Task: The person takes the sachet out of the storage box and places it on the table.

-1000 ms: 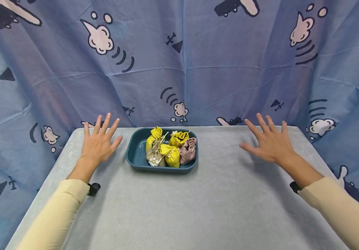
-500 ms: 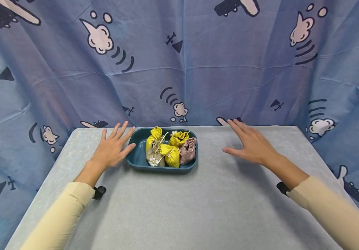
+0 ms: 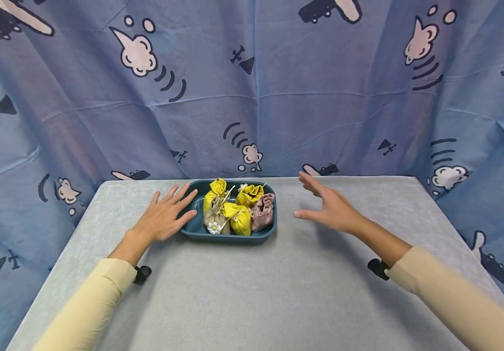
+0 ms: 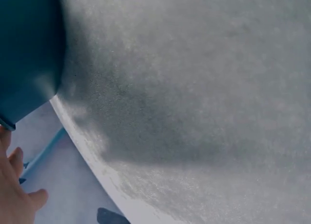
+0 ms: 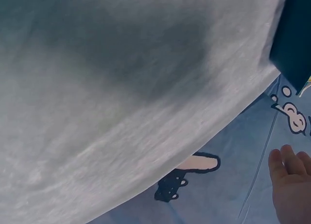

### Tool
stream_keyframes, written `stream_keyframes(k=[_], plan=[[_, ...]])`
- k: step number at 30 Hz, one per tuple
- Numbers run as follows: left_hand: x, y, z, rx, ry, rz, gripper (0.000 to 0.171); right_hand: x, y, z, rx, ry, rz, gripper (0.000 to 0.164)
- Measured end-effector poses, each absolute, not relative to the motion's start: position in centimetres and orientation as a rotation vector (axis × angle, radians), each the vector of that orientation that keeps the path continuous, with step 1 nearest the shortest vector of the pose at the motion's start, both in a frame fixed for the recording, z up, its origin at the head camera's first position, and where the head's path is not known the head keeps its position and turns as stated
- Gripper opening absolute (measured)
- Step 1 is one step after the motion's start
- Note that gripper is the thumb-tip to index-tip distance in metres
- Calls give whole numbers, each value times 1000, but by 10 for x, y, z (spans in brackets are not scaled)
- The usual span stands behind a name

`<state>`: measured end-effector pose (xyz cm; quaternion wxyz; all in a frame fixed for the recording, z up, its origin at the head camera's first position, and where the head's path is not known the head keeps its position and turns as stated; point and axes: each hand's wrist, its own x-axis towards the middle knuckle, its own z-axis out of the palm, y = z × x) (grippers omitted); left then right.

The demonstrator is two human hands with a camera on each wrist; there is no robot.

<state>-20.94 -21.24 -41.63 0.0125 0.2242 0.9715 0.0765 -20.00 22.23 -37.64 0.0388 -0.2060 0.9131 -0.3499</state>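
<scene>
Locating a dark teal tray (image 3: 234,240) on a grey counter (image 3: 234,292), close to the far edge and left of that edge's middle. Showing small drawstring pouches grouped toward the middle and right of the tray: counting a yellow pouch (image 3: 209,197) at the back left, a grey-beige pouch (image 3: 212,218) with a white flower (image 3: 214,227) at the front left, another yellow pouch (image 3: 241,223) at the front, a third yellow pouch (image 3: 249,196) at the back right, and a pink pouch (image 3: 264,214) at the right end. Hovering across the tray's left rim with the left grip (image 3: 161,219), presenting a wide grip with fingers and thumb apart; being unable to tell contact between fingertips and rim. Hovering between the tray and the counter's right edge with the right grip (image 3: 331,209), standing apart from the tray, pointing fingers and thumb toward it and showing a wide gap between them. Wearing pale yellow sleeves (image 3: 87,307) and a black device (image 3: 378,268) at the right wrist. Hanging a blue printed curtain (image 3: 344,97) behind the counter's far edge.
</scene>
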Motion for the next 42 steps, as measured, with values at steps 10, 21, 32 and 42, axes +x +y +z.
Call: stream_keyframes(k=[10,21,32,42], plan=[[-210,-214,-419,716,3004,270,67,-203,206,-384,-738,2640,-1395,94],[-211,-215,-420,718,3006,280,67,-202,183,-388,-755,2530,-1520,91],[-210,-215,-419,711,2997,295,67,-206,157,-394,-783,2487,-1577,93],[-210,-215,-421,710,3008,298,67,-205,146,-399,-740,2511,-1584,90]])
